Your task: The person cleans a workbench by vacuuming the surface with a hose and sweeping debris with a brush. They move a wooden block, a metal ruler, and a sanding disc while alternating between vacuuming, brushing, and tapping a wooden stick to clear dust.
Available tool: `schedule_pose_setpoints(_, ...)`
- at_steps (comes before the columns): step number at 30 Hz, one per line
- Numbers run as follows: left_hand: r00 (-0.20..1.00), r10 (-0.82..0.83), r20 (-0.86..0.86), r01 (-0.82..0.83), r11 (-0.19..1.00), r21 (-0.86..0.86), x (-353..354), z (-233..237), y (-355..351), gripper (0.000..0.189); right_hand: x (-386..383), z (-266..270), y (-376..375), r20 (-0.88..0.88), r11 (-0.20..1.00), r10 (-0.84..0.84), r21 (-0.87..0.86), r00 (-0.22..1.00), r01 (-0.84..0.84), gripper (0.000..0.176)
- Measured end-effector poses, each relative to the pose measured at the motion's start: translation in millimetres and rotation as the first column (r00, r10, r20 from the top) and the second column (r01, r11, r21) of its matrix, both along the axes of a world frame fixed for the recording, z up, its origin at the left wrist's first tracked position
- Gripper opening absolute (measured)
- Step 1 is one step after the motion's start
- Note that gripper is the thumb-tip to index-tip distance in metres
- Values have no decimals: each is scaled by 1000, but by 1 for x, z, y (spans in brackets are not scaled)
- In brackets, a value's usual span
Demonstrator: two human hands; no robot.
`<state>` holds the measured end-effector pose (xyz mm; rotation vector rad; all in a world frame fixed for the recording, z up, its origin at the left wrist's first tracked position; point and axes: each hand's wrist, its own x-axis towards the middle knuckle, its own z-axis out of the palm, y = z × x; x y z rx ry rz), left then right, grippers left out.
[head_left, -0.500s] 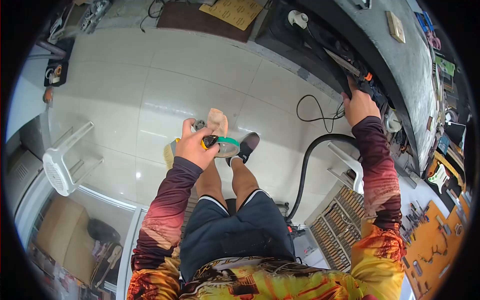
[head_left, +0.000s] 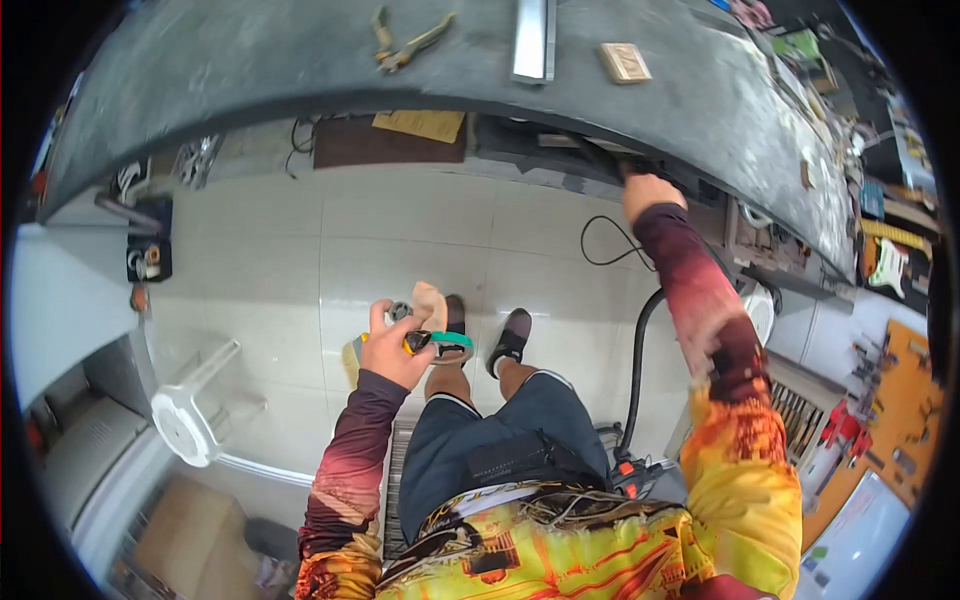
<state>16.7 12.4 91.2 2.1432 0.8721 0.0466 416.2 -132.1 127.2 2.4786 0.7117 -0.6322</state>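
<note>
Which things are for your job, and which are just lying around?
Probably for the job:
green-edged ring, peach-coloured piece, yellow-bristled brush, all at the left hand
black hose, by the right arm

Apparently just lying about:
pliers, metal channel, wooden block, on the workbench

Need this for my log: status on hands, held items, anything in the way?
Left hand gripping green-rimmed ring among other items. Right hand at workbench edge, grip hidden. Possible snag: looped black cable nearby.
</note>
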Motion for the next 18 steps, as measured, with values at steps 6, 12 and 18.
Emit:
schedule_pose_setpoints(6, 993, -67, -92, 63, 997, -42, 24, 2, -21, 29, 18, -41, 13, -74, 991, -38, 127, 997, 47, 43)
schedule_pose_setpoints(12, 973, -220, -67, 220, 976, -10, 49, 3, -53, 32, 22, 23, -74, -77, 983, -19, 180, 997, 33, 28)
schedule_pose_setpoints(18, 927, -333, -171, 350, 933, 82, 168, 10, -147, 31, 15, 24, -299, -91, 744, -257, 617, 962, 257, 49)
